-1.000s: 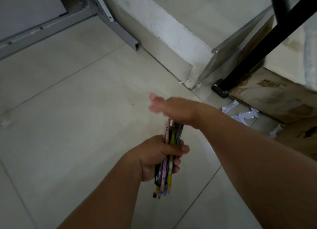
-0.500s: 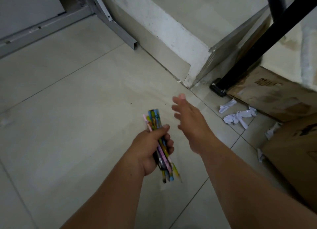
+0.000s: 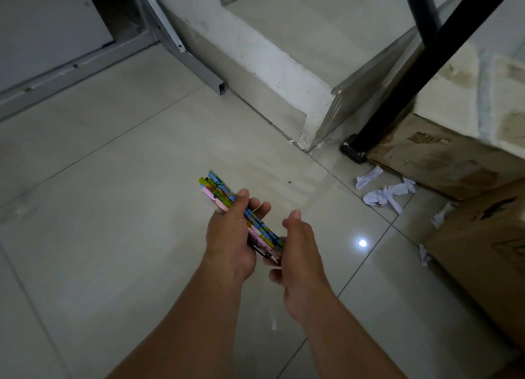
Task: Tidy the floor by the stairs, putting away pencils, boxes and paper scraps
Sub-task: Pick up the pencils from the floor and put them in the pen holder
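At the far left, a grey metal frame (image 3: pixel 71 66) runs along the base of the wall, and a loose metal channel (image 3: pixel 196 66) slants down from it onto the pale tiled floor (image 3: pixel 99 208).

Near the middle, your left hand (image 3: pixel 227 242) is wrapped around a bundle of coloured pencils (image 3: pixel 217 189). The fingers curl over the top of the bundle and grip it firmly. The pencils are held above the floor, slanting from upper left to lower right, with their upper ends fanning out past your fingertips.

Just to the right, your right hand (image 3: pixel 304 259) meets the lower ends of the bundle. Its thumb stands up clear of the pencils and its fingers curl below them. You cannot tell from this view whether it grips the tips or only cups them.

Beyond your hands, the white-edged stair step (image 3: pixel 270 66) cuts across the upper middle. A black post (image 3: pixel 397 100) slants down to a foot on the floor just right of the step's corner.

Further right, crumpled white paper scraps (image 3: pixel 389 195) lie on the tiles near that foot, and smaller bits sit by the boxes. At the right edge, one worn cardboard box (image 3: pixel 443 157) lies under the stair overhang, and a second box (image 3: pixel 483 250) sits nearer to you.
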